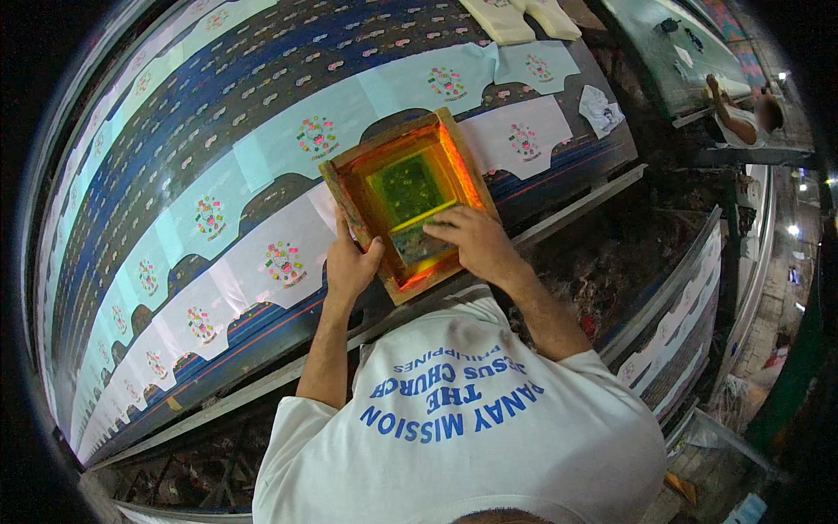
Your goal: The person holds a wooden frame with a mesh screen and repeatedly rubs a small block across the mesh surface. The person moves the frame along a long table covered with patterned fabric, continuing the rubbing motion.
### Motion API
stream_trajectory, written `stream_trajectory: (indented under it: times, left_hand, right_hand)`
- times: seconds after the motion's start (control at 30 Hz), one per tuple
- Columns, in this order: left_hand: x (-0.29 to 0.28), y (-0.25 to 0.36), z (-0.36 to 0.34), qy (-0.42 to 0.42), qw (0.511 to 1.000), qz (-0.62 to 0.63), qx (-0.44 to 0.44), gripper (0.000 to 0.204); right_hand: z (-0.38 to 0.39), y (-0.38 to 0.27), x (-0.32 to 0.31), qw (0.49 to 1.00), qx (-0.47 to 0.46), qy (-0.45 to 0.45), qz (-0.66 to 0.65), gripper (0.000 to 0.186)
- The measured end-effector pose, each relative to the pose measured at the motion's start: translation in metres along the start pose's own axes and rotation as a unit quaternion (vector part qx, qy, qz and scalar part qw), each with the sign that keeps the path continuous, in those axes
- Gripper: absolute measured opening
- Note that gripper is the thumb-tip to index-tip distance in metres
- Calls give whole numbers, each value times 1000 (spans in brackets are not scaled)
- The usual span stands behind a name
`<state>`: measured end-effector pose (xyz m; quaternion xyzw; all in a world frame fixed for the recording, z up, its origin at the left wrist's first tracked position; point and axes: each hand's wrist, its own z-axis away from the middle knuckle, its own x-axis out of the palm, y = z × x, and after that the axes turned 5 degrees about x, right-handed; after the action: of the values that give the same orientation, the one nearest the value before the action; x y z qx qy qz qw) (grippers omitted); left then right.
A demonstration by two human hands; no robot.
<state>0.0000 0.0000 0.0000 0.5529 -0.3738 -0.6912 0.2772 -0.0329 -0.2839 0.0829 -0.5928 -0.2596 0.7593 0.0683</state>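
Taking the middle of the wooden frame [384,140] as the centre of the clock, the left hand [352,269] clamps its wall at about 8 o'clock, thumb over the rim, probably to keep it from sliding or twisting. The right hand [477,244] reaches in from 4 o'clock, its fingers folded over the yellow-edged squeegee [423,217]; its thumb is hidden. The two hands are apart, one at the outer wall and one inside, which seems to let one steady while the other bears down. The squeegee lies towards 6 o'clock within the frame, its yellow edge running from 8 to 2 o'clock along the near side of the dark green window [407,185], and the raised walls look fit to contain whatever is spread there. The frame itself rests on the long desk [596,157], in line with the white pieces [249,272] that stretch away at 8 o'clock and carry on at 2, while its far corner reaches the pale blue pieces [271,159] at 10. What lies beneath it cannot be seen. The pieces lie flat, edge to edge, perhaps so their coloured prints stay evenly spaced. The crumpled white cloth [601,112] at 2 o'clock and the cream pieces [511,19] at 1 sit near the desk's end, apparently out of the way.
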Motion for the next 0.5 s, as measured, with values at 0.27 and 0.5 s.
stream_trajectory:
  times: [0.27,0.5]
  left_hand:
    - [-1,24,2,17,997,73,-6,103]
    - [67,89,-39,53,994,74,67,101]
  right_hand:
    - [13,3,-11,998,-35,44,20,47]
    - [33,90,-51,995,-44,86,7,48]
